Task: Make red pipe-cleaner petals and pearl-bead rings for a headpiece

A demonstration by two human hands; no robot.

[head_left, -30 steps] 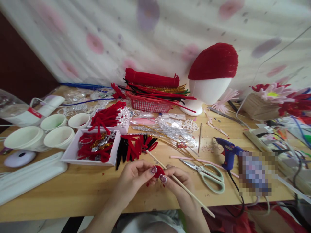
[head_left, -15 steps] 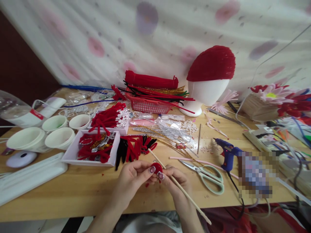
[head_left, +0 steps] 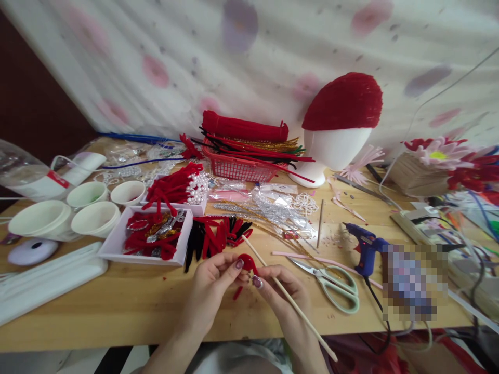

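Note:
A red pipe cleaner (head_left: 248,261), bent into an arch, spans the gap between my two hands above the table's front. My left hand (head_left: 216,278) pinches one side of it between thumb and fingers. The thumb and fingertips of my right hand (head_left: 280,291) are closed at its other end. A thin wooden stick (head_left: 300,311) also rests in my right hand, slanting from upper left to lower right. Below the fingers a short red piece (head_left: 237,293) shows; I cannot tell whether it is attached. Green-handled scissors (head_left: 337,291) lie open to the right of my hands.
A blue glue gun (head_left: 366,249) stands at the right. White boxes (head_left: 146,258) hold red and silver pieces; paper cups (head_left: 95,221) stand left of them. Behind are a red basket (head_left: 241,169) of pipe cleaners and a white foam head (head_left: 331,148) with a red cap.
My hands have drawn slightly apart. The red pipe cleaner, a compact round bundle before, now shows as an open arch. The stick stays in my right hand.

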